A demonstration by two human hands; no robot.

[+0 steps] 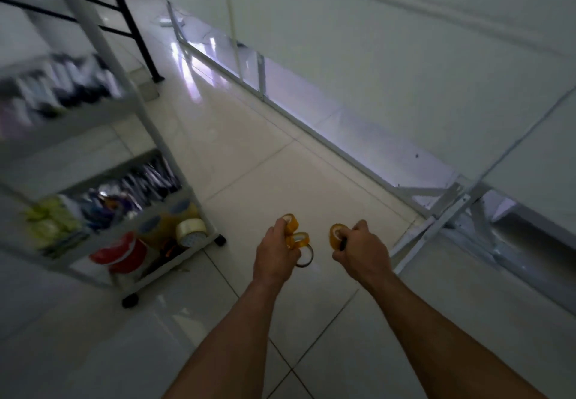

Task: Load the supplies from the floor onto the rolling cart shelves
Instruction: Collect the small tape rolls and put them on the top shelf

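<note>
Beside the cart (134, 99), two yellow rolls (300, 239) within curled left hand (274, 257) fingers (278, 231), another roll (336, 235) within curled right hand (363, 250) fingers.

Rolling cart (137, 99) at left, tape rolls (190, 232) on its lowest shelf (packets (134, 190) one shelf up), frame (436, 221) at right

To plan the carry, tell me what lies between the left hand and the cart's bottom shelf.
Head view: only bare floor tile between the left hand and the cart's bottom shelf.
</note>
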